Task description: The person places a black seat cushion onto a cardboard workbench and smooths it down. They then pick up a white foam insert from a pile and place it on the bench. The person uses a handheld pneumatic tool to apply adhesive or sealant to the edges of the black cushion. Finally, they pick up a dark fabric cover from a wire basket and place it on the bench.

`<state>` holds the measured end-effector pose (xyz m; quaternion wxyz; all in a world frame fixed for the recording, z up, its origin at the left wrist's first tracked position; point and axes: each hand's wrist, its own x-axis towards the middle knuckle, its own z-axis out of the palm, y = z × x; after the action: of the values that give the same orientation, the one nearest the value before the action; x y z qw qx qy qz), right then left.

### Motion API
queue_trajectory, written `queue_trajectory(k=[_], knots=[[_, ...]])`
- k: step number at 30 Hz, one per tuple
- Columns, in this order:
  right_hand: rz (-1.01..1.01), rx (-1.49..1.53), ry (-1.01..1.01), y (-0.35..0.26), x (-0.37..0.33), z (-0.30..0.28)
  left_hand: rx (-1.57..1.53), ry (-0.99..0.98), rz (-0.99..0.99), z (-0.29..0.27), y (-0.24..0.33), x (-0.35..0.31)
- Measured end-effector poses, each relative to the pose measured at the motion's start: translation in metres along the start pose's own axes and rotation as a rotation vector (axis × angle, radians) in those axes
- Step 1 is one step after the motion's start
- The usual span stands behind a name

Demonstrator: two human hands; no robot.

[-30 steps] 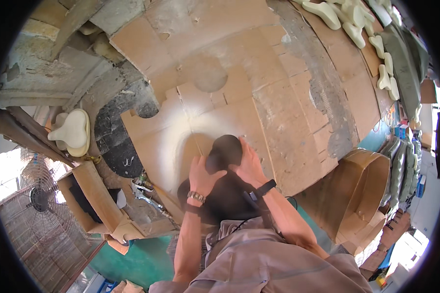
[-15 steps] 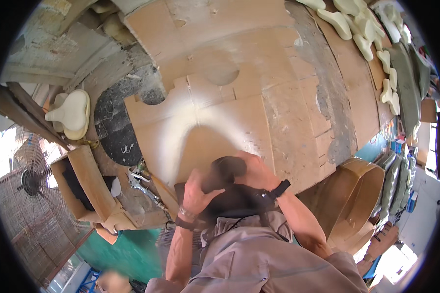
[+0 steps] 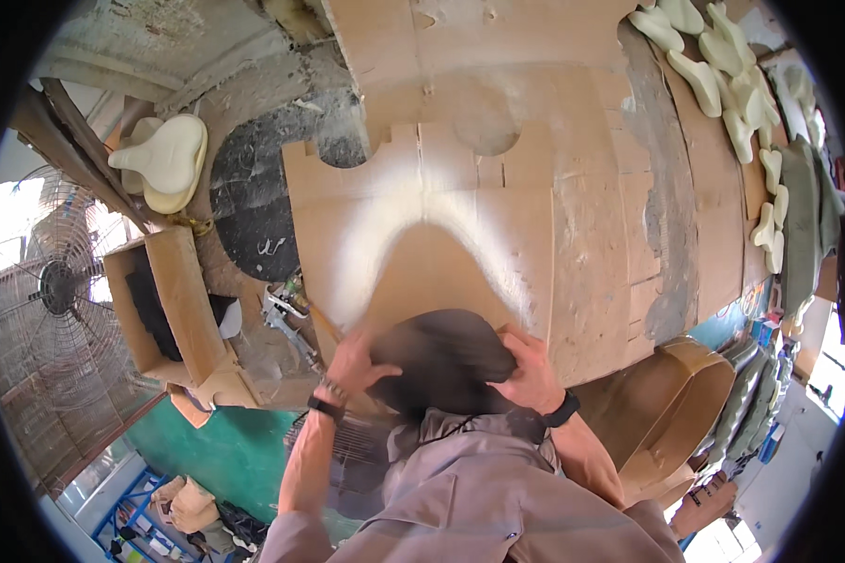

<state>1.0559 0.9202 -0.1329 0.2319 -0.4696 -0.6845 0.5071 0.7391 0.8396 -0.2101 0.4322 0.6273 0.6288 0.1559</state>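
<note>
A black seat-shaped cover [image 3: 441, 361] lies on a cardboard sheet [image 3: 460, 244] marked with a white sprayed outline. My left hand [image 3: 357, 366] grips its left edge and my right hand [image 3: 526, 371] grips its right edge. The cover is blurred by motion. Both wrists wear dark bands. A spray gun [image 3: 286, 314] lies just left of my left hand.
An open cardboard box [image 3: 164, 300] stands at the left, beside a wire-caged fan [image 3: 52, 291]. Cream foam seat pads [image 3: 164, 159] are stacked at upper left, and several more [image 3: 732, 94] at upper right. A large cardboard drum [image 3: 676, 403] stands at the right.
The view has shifted so the cover and both hands sit lower and closer to my body. My hands stay on the cover's two sides.
</note>
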Motion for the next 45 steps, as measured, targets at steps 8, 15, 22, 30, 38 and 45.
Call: queue_trajectory(k=[8,15,22,30,38,45], knots=[[0.207,-0.080,-0.087,0.036,0.136,0.029,-0.247,0.102,-0.340,-0.012,-0.014,-0.002],[0.468,-0.100,-0.180,0.061,0.181,0.038,-0.248,0.206,-0.515,-0.014,-0.010,0.007],[0.429,-0.078,-0.152,0.061,0.178,0.043,-0.537,0.484,-0.568,0.020,0.019,-0.043],[0.361,0.050,-0.127,0.080,0.169,0.041,-0.776,0.843,-0.581,0.080,0.013,-0.058],[0.421,-0.054,-0.336,0.111,0.114,-0.008,-1.043,0.903,-0.591,0.093,0.000,-0.052],[0.230,-0.300,0.007,0.106,0.035,0.019,-1.315,0.899,-0.662,0.095,-0.003,-0.060]])
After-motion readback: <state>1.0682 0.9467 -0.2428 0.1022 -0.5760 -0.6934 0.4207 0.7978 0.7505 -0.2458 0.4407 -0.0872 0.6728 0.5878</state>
